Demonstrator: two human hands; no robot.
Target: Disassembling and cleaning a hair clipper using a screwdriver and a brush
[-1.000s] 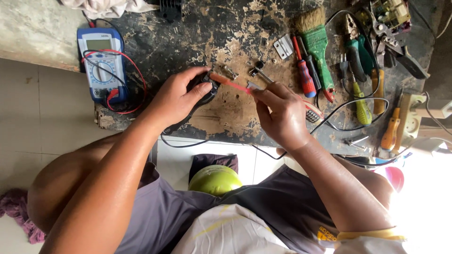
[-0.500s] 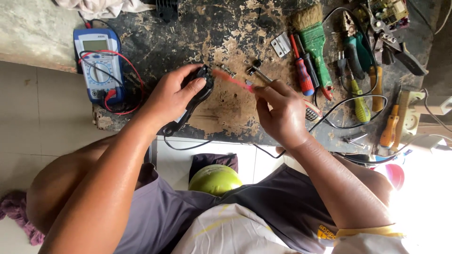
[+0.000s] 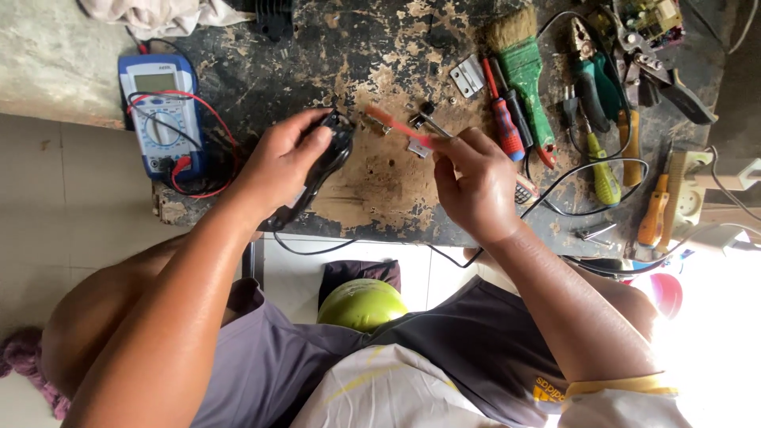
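My left hand grips a small black device with a black cord trailing off the bench edge. My right hand holds a thin red-handled screwdriver, whose tip points left toward the top of the black device. Both hands hover just above the worn dark workbench. A small metal part lies on the bench by my right fingers.
A blue multimeter with red and black leads sits at the left. Right of my hands lie a green-handled brush, a red screwdriver, pliers, a yellow screwdriver, an orange one and cables. A green round object is below the bench.
My left hand turned the black device and raised it slightly. The red screwdriver's tip stayed aimed at it while my right hand shifted a little.
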